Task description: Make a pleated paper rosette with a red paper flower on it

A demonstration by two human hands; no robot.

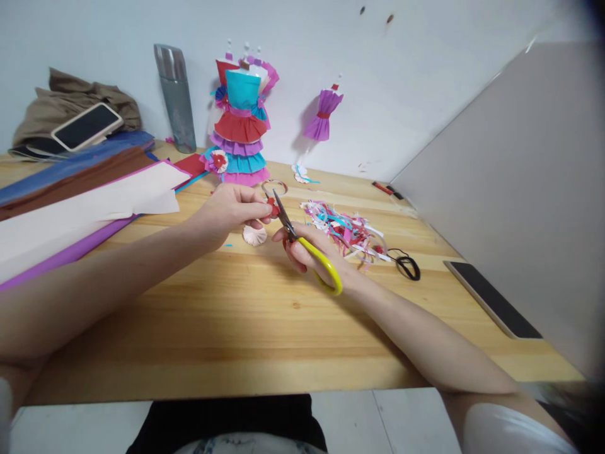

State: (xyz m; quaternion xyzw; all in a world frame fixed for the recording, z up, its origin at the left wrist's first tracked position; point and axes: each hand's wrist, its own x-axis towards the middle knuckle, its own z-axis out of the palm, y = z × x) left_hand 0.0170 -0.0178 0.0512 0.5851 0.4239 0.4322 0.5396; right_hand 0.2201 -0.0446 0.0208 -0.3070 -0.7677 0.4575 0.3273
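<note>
Between the thumb and fingers of my left hand (239,209) is a small piece of red paper (273,207). My right hand (309,249) is closed on scissors (326,265) with yellow handles, whose blades point up and left, right beside the red paper. Part of the scissors' grip is hidden by my fingers. Just below my left hand, a pale pink pleated paper circle (255,235) lies on the wooden table (236,328). A ring of tape (275,187) sits just behind my hands.
Paper sheets (94,189) cover the left side. Paper dresses (243,126) and a bottle (177,101) stand at the back. A smaller purple dress (324,116) is right of them. Paper scraps (347,227), a black cord (409,266) and a phone (491,299) lie to the right.
</note>
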